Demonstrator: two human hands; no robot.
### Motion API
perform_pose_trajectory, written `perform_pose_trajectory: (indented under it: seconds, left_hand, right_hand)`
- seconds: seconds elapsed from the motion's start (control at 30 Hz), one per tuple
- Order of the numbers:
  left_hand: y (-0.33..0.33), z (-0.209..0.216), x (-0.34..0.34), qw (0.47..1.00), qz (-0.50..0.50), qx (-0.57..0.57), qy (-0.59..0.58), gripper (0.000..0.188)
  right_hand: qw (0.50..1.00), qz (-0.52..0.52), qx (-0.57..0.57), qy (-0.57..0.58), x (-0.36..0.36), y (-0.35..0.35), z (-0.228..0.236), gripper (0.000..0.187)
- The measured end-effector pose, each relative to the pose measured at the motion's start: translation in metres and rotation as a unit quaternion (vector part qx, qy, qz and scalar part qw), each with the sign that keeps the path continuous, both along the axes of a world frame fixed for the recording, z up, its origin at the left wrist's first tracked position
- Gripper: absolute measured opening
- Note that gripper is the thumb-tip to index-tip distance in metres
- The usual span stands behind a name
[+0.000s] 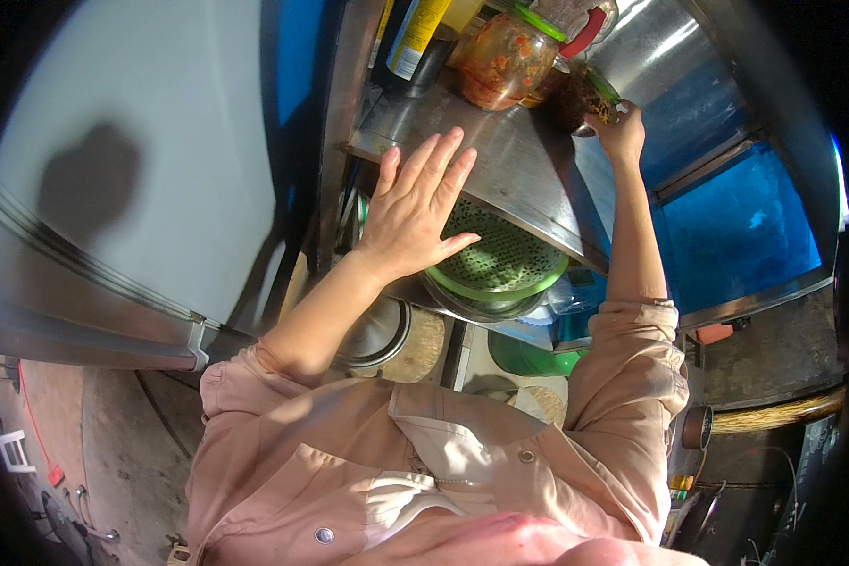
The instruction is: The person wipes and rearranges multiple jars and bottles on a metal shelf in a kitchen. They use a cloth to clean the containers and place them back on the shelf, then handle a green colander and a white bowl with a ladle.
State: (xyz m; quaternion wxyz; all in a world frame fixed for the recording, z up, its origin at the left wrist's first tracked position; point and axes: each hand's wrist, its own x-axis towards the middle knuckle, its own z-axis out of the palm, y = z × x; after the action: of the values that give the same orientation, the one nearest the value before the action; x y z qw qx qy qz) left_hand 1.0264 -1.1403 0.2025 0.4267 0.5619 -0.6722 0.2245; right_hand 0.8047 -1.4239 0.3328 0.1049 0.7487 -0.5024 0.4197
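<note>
My right hand [621, 132] is closed around a small dark glass jar [572, 102] with a green lid, at the back right of a metal shelf [528, 160]. Whether the jar's base still rests on the shelf I cannot tell. My left hand [415, 208] holds nothing; its fingers are spread, palm down, over the shelf's front edge. Just left of the dark jar stands a larger glass jar [502, 64] with reddish-orange contents and a green lid. Below the left hand, a green colander [505, 250] shows on the level under the shelf.
A dark bottle with a yellow label [415, 42] stands at the shelf's back left. A pale appliance door [189, 85] rises on the left. Blue panels [745, 226] bound the right side. Lower down are a round pot lid [377, 330] and a green basin [528, 357].
</note>
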Motion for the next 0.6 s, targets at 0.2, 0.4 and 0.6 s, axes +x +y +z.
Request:
perform_pose_trajectory:
  seconds: [0.2, 0.4, 0.6]
  left_hand:
    - [-0.003, 0.000, 0.001, 1.000, 0.015, -0.003, -0.006, 0.107]
    - [-0.004, -0.001, 0.000, 1.000, 0.019, 0.003, -0.005, 0.102]
    - [-0.004, 0.002, -0.004, 1.000, -0.005, -0.018, 0.000, 0.092]
  right_hand:
    - [0.999, 0.018, -0.007, 0.026, 0.006, 0.010, 0.000, 0.075]
    - [0.991, 0.115, -0.050, -0.038, -0.009, 0.081, -0.007, 0.067]
    - [0.909, 0.345, 0.113, -0.205, -0.074, 0.210, -0.056, 0.040]
